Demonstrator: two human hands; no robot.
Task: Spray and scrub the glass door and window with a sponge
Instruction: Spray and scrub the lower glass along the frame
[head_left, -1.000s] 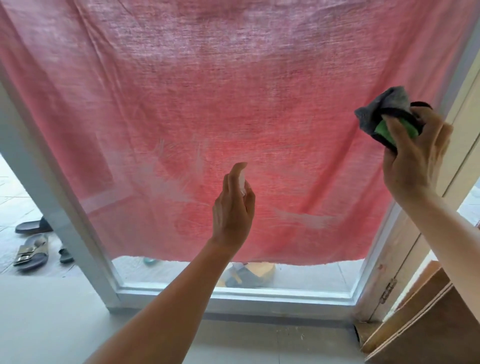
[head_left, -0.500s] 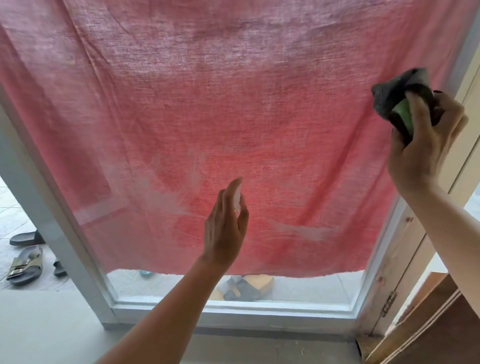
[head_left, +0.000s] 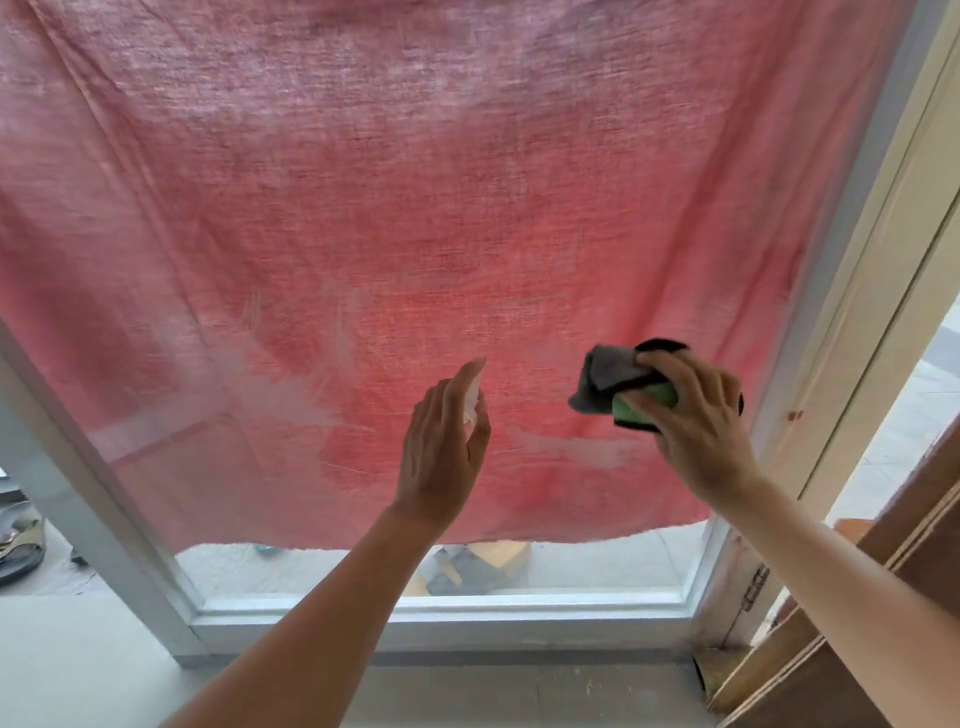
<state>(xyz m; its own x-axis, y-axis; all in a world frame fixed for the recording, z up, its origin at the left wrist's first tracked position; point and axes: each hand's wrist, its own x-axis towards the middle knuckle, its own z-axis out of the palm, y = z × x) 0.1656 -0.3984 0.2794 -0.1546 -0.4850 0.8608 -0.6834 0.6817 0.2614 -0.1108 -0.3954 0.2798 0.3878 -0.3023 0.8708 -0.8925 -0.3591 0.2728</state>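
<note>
Pale floor (head_left: 78, 670) — sandals (head_left: 21, 540) rest outside at left; wooden boards (head_left: 852, 670) lean at right.

Bright daylight glows through the red cloth (head_left: 467, 218) behind the glass; straight frame (head_left: 857, 218) lines bow at the edges, and the right hand (head_left: 696, 415) is slightly motion-blurred.

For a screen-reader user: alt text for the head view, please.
Right hand holds a green sponge and grey cloth at a glass door backed by red fabric; left hand holds a small spray bottle.
</note>
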